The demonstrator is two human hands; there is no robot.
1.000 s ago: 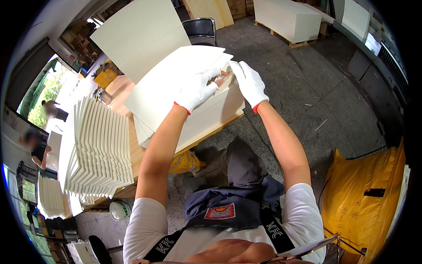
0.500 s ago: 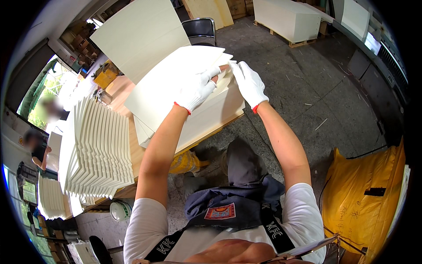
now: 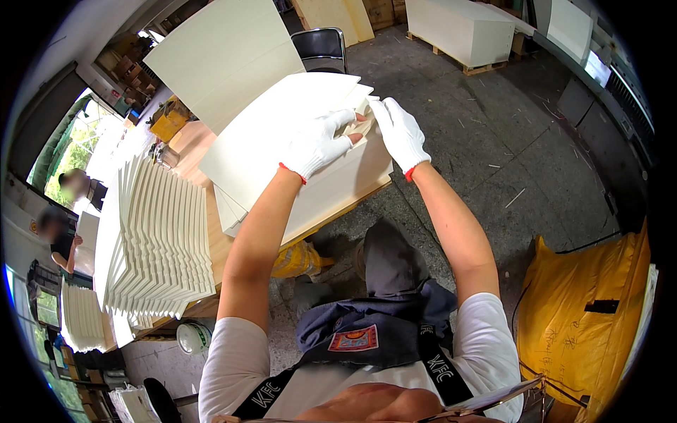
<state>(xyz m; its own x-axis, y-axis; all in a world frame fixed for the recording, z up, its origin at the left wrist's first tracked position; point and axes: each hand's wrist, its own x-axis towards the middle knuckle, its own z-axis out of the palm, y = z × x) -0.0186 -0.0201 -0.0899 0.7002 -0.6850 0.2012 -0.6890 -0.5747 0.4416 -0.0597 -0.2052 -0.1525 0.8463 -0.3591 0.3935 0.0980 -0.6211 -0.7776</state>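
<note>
A stack of white sheets [image 3: 271, 123], which look like board or thick paper, lies on the wooden table in front of me, its upper sheets fanned at the right corner. On top of it rests my left hand [image 3: 323, 146], in a white glove with bare fingertips showing. Its thumb and forefinger are spread near the fanned corner, and nothing shows between them. My right hand [image 3: 400, 134], gloved in white too, lies along the right edges of the sheets, fingers stretched out and close together. Its thumb is hidden.
Layered white sheets [image 3: 159, 247] stand on the table [image 3: 220, 243] to the left, with a tall white board [image 3: 226, 60] behind. A black chair [image 3: 321, 46] is beyond. Yellow covering [image 3: 582, 317] hangs at the right. A white bucket [image 3: 192, 338] sits below. Two people are far left.
My left thumb and forefinger have opened apart and drawn back slightly from the sheet corner. My right hand has barely moved. A person at the far left has shifted.
</note>
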